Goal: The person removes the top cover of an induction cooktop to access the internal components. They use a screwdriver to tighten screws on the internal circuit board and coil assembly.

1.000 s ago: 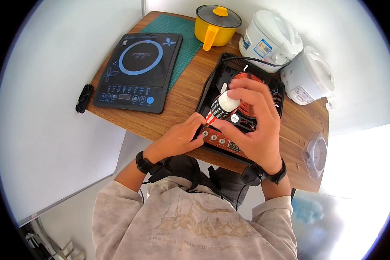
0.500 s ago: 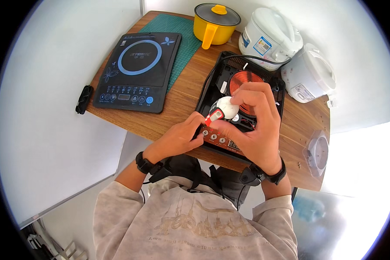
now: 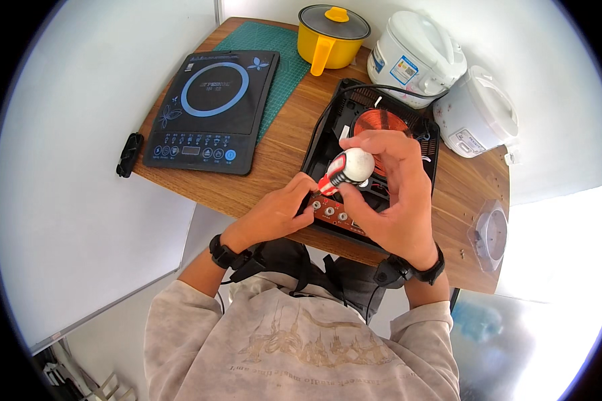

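Note:
A stubby screwdriver [image 3: 356, 164] with a white, red and black bulb-shaped handle is held at a tilt, its tip pointing toward the near left corner of an opened induction cooker base [image 3: 329, 127]. The thumb and fingers of my right hand [image 3: 408, 200] close around its handle. At the tip end, my left hand [image 3: 279, 210] has its thumb and fingers pinched by the corner of the brown control board [image 3: 330, 212]; whatever lies between them is hidden. Beyond the handle, the copper coil [image 3: 374, 121] is partly covered by my right hand.
To the left lies a black induction cooktop panel [image 3: 207, 127], partly on a green cutting mat [image 3: 284, 87]. A yellow pot [image 3: 329, 50] and two white rice cookers [image 3: 408, 63] stand at the back. Small screws [image 3: 462, 254] and a clear plastic container [image 3: 493, 234] are at right.
The screwdriver handle has turned, showing a different side of its red and black pattern, and my right fingers have shifted slightly left around it. My left hand stays in place.

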Action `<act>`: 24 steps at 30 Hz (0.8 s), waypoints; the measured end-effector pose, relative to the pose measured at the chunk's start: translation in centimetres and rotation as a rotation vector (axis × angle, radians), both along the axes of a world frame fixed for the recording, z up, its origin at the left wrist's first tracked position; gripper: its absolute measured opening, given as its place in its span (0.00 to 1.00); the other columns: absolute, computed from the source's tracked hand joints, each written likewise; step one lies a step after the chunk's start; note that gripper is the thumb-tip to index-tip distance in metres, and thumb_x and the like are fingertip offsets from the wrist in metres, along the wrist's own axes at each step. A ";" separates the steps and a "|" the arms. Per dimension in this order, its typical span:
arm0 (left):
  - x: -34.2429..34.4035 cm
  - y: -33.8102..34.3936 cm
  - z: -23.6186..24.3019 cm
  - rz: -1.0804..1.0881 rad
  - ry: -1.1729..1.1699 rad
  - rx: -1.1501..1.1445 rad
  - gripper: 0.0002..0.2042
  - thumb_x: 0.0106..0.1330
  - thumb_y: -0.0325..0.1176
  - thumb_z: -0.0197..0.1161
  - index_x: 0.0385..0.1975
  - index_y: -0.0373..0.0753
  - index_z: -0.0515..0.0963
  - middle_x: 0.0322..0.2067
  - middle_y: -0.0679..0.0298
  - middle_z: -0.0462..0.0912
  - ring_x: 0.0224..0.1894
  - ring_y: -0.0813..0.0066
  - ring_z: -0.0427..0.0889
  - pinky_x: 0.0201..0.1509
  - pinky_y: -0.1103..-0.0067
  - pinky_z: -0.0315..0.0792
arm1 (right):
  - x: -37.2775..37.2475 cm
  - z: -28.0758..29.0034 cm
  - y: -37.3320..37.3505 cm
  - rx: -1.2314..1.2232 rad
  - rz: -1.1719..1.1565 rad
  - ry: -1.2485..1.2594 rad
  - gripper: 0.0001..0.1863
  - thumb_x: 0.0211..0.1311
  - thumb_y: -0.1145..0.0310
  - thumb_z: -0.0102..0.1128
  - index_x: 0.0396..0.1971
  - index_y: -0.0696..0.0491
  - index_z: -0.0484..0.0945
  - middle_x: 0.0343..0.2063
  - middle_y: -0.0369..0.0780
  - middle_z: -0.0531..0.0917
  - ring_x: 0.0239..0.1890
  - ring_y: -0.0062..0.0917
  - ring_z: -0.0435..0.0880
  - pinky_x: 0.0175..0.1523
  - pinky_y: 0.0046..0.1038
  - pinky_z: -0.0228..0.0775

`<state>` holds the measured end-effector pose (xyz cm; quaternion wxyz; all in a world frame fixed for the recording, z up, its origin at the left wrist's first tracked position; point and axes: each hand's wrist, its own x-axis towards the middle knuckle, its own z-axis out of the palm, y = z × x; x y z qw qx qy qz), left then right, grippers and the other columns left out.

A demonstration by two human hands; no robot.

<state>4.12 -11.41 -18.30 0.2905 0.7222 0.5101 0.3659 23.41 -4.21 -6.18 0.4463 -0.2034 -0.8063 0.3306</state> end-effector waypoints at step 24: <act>-0.1 0.1 -0.3 -0.004 -0.013 -0.014 0.16 0.68 0.29 0.60 0.53 0.40 0.66 0.47 0.54 0.71 0.34 0.47 0.79 0.37 0.60 0.72 | -0.3 1.3 -0.1 0.124 -0.064 -0.062 0.21 0.49 0.80 0.75 0.45 0.52 0.81 0.45 0.41 0.76 0.42 0.30 0.82 0.45 0.28 0.77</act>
